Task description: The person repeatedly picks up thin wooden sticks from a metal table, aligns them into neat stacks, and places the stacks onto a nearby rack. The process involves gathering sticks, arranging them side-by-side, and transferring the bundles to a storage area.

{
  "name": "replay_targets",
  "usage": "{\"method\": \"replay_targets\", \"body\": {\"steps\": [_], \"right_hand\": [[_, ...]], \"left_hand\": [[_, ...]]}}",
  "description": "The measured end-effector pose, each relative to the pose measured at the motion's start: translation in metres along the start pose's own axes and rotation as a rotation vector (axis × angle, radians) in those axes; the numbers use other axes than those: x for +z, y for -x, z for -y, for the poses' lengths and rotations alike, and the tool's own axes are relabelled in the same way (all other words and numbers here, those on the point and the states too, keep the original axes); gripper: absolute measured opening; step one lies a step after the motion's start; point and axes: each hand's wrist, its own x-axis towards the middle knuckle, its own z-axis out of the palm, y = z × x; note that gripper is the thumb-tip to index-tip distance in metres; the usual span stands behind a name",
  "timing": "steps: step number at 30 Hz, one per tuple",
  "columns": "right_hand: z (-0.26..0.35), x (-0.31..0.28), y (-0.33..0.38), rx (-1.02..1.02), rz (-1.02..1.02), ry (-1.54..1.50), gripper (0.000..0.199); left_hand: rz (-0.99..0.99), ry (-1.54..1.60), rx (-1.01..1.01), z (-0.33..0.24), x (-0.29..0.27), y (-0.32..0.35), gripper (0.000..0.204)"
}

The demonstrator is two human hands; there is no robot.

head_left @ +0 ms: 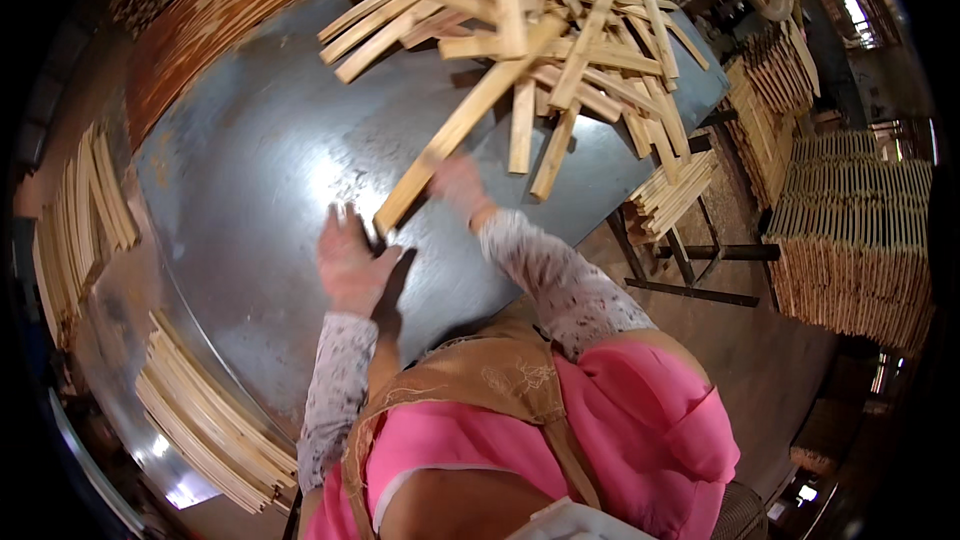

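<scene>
The left hand (352,262) lies open, fingers spread, on the grey sheet-metal desk (250,170), just beside the near end of a long pale wooden slat (455,130). The right hand (457,185) reaches to that slat's side, blurred; whether it grips cannot be told. The slat runs from the loose heap of pale wooden slats (560,30) toward the person. The step in hand looks like drawing one slat out of the heap; a firm hold on it would be needed to lift it free.
</scene>
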Motion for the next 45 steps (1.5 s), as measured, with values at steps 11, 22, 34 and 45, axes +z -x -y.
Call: {"method": "replay_targets", "body": {"steps": [11, 22, 34, 45], "right_hand": [[-0.187, -0.283, -0.061, 0.08, -0.607, -0.016, 0.043], [-0.146, -0.2, -0.204, -0.069, 0.318, 0.397, 0.036], [0.171, -0.043, -0.097, -0.05, 0.435, -0.655, 0.053], [0.035, -0.106, -0.145, -0.543, 0.234, 0.234, 0.067]], "left_hand": [[0.444, 0.24, -0.263, -0.044, 0.063, 0.008, 0.066], [0.102, 0.468, -0.622, -0.029, 0.025, 0.067, 0.067], [-0.202, 1.037, -0.969, 0.025, 0.012, 0.069, 0.093], [-0.364, 2.15, -1.002, 0.103, -0.018, 0.175, 0.049]]}}
